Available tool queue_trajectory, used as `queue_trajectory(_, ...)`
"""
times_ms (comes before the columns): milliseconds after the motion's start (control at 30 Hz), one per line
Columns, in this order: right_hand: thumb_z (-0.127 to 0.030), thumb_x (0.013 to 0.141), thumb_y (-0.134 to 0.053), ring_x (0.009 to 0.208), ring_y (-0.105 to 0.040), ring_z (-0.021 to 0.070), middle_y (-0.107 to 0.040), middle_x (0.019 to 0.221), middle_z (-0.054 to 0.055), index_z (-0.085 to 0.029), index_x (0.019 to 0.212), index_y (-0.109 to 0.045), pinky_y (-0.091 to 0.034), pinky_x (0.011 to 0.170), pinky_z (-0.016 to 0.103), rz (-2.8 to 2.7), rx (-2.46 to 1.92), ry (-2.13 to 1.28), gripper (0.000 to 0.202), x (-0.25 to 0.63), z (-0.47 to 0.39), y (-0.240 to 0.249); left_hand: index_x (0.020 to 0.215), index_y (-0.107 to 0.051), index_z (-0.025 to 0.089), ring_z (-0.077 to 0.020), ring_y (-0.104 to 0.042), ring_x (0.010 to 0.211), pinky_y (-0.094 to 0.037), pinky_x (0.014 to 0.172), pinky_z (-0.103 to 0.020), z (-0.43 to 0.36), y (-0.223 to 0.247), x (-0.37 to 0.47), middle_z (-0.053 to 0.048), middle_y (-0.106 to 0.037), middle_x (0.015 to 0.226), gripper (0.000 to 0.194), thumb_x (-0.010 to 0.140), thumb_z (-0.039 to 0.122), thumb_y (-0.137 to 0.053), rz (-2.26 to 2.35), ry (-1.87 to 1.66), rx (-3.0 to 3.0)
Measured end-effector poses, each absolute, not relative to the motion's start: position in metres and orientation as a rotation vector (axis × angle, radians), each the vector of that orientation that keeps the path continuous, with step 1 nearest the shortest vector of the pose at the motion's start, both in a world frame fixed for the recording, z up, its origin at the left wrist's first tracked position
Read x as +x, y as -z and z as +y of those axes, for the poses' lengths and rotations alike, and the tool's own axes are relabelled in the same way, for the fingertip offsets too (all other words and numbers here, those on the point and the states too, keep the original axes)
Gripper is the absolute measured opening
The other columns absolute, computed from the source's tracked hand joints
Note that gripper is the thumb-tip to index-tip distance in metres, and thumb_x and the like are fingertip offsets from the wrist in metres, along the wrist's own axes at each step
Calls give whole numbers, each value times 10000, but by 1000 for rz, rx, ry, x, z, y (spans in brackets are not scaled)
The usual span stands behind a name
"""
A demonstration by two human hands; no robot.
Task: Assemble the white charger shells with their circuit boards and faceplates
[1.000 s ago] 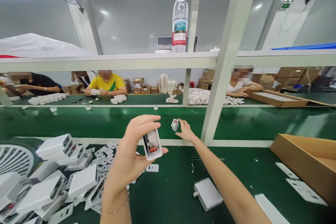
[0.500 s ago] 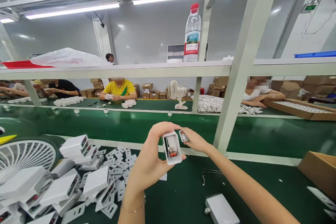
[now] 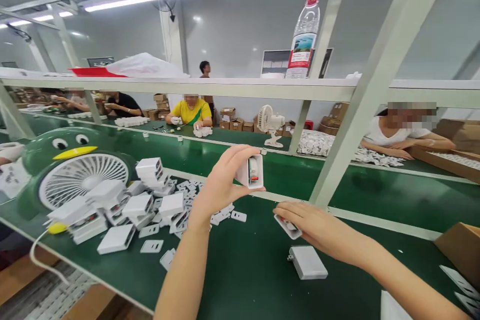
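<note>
Near the middle of the view, my left hand point(image 3: 221, 180) grips a white housing point(image 3: 256, 172) between thumb and fingers; its open end faces me and shows a white and red part inside. To the right and lower, my right hand point(image 3: 311, 222) has its fingers closed over a small white piece point(image 3: 290, 228) with something reddish on it, held above the table. Below it a closed white box point(image 3: 308, 262) with a small metal prong lies on the green table point(image 3: 255, 280). The two hands are apart.
White housings point(image 3: 116, 238) and flat slotted plates point(image 3: 152, 246) are heaped at left beside a green fan point(image 3: 84, 180). A slanted post point(image 3: 348, 140) and a shelf point(image 3: 225, 88) with a bottle point(image 3: 303, 45) stand ahead. A cardboard box point(image 3: 461, 250) is at right. People sit across.
My right hand has moved away from the left one, down toward the white box, with the small piece. The view has swung left, showing the whole green fan.
</note>
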State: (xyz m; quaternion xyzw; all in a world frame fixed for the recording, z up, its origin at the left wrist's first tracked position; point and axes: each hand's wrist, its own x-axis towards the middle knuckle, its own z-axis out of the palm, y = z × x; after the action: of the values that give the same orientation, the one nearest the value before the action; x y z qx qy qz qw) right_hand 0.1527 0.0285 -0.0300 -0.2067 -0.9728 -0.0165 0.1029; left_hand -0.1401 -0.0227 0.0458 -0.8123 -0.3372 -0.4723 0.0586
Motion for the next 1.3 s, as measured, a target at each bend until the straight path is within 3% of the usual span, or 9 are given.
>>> queue_trajectory(133, -10, 844, -389, 1344, -605, 299, -586, 1509, 69, -312, 1543, -460, -574, 1063, 500, -2791, -618, 178, 765, 190, 3, 36, 1469, -484, 328, -318, -565, 1339, -497, 1079, -418, -41, -51, -193, -84, -594, 1435, 786, 798, 348, -894, -1454, 926, -2573)
queue_trajectory(233, -41, 855, -410, 1300, -641, 294, -596, 1500, 52, -336, 1565, -430, -598, 1028, 468, -2736, -641, 229, 769, 214, -12, 49, 1468, -503, 226, -361, -584, 1313, -507, 1060, -464, -45, -38, -245, -151, -597, 1435, 799, 798, 459, -870, -1851, 575, -2516)
queue_trajectory(367, -88, 886, -444, 1288, -649, 289, -582, 1516, 45, -342, 1613, -337, -610, 1003, 442, -2707, -675, 231, 778, 228, -27, 56, 1297, -615, 141, -298, -652, 1165, -521, 1037, -538, -46, -14, -297, -145, -655, 1285, 501, 959, 502, -693, -2240, 158, -2332)
queue_trajectory(467, -99, 896, -457, 1268, -659, 294, -596, 1500, 59, -327, 1629, -289, -611, 984, 437, -2664, -726, 193, 785, 225, -40, 45, 1317, -607, 158, -290, -633, 1198, -524, 1047, -531, -47, -3, -315, -131, -629, 1335, 464, 985, 477, -668, -2301, 50, -2294)
queue_trajectory(667, -85, 865, -598, 1297, -628, 300, -602, 1483, 87, -305, 1614, -281, -577, 1021, 425, -2605, -758, 17, 843, 203, -69, 11, 1406, -541, 129, -442, -553, 1318, -440, 1097, -637, -48, -8, -280, -241, -561, 1444, 784, 873, 684, -691, -2033, 310, -2322)
queue_trajectory(800, -169, 924, -686, 1275, -630, 295, -626, 1435, 105, -320, 1609, -264, -561, 1026, 452, -2473, -612, -85, 819, 181, -80, 2, 1498, -457, 266, -367, -517, 1392, -430, 1156, -516, -73, -14, -194, -128, -523, 1534, 761, 920, 746, -576, -1556, 614, -2541)
queue_trajectory(1000, -153, 957, -642, 1275, -617, 261, -619, 1429, 102, -325, 1612, -267, -525, 1057, 434, -2208, -357, -93, 775, 157, -93, -3, 1583, -300, 269, -294, -591, 1323, -456, 1141, -451, -116, -13, -82, -132, -592, 1466, 809, 938, 540, -705, -786, 1079, -2632)
queue_trajectory(1133, -105, 962, -604, 1350, -566, 247, -585, 1482, 88, -339, 1614, -249, -481, 1106, 426, -2138, -348, -62, 779, 154, -103, -8, 1568, -331, 256, -233, -553, 1368, -419, 1156, -380, -118, -10, -67, -118, -555, 1513, 623, 1025, 324, -629, -746, 1203, -2591)
queue_trajectory(1300, -83, 944, -620, 1349, -560, 231, -598, 1462, 77, -336, 1603, -272, -467, 1106, 402, -2107, -380, -69, 787, 156, -110, -8, 1567, -338, 223, -207, -469, 1433, -356, 1186, -342, -116, -10, -67, -124, -497, 1559, 648, 995, 120, -624, -690, 1215, -2627)
